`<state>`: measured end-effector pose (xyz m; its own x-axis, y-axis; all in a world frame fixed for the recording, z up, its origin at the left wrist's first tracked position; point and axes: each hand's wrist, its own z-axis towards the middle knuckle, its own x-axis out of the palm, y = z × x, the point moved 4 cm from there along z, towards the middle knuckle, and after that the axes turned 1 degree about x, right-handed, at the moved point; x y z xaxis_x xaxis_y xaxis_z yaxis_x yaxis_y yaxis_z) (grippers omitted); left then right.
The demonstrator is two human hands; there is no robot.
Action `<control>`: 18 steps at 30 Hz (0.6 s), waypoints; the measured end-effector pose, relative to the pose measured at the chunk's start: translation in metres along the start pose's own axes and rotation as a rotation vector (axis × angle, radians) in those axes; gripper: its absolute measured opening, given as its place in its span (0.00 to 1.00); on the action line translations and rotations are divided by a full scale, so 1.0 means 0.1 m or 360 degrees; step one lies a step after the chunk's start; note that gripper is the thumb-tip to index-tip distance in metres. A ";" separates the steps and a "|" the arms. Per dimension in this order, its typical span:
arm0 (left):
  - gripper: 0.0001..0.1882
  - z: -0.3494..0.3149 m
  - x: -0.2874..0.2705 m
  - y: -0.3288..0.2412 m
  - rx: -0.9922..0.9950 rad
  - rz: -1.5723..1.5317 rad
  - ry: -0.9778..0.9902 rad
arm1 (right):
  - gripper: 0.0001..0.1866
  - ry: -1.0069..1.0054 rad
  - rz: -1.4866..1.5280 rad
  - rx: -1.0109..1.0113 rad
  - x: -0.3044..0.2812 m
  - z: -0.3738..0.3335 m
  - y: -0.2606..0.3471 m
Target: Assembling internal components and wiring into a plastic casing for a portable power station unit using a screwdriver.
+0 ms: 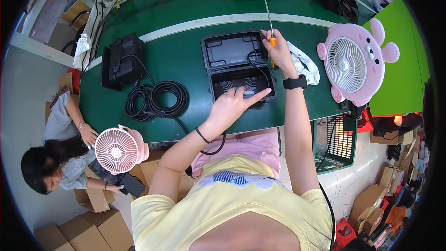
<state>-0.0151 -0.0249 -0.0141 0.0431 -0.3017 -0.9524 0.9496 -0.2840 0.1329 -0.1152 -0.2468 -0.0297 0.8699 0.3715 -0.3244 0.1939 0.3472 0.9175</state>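
A black hinged plastic case [271,94] lies with its lid up on the green table in front of me. My left hand [228,110] reaches over its near edge, one finger stretched to the right across the opening and the others apart; I cannot make out anything held. Small white and red parts show beside those fingers. In my right hand [281,55] is a screwdriver [272,42] with an orange handle, its long shaft pointing up and away, beside the lid's right side. A black cable [258,65] runs inside the case.
A coiled black cable [168,100] and another black case [122,62] stand left. A pink fan [116,151] is at the near left edge, by a seated person [60,158]. Right are a white cloth [306,67], an animal-shaped pink fan [355,65] and a green crate [334,165] below.
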 end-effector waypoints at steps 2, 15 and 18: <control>0.45 0.01 0.00 0.02 -0.0021 -0.0062 0.0091 | 0.10 -0.0066 0.0130 -0.0020 0.00 -0.07 0.11; 0.48 0.20 -0.11 0.38 -0.0191 -0.0830 0.0526 | 0.17 -0.0708 0.0222 -0.0228 -0.06 -0.99 0.68; 0.51 0.11 -0.15 0.45 -0.0194 -0.0876 0.0134 | 0.16 -0.0820 0.0128 -0.0333 0.02 -1.08 0.72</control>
<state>0.0236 -0.0434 0.0098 -0.4486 -0.0639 -0.8914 0.8677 -0.2702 -0.4173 -0.1483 -0.1275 0.0107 0.9975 -0.0468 -0.0529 0.0695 0.5182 0.8524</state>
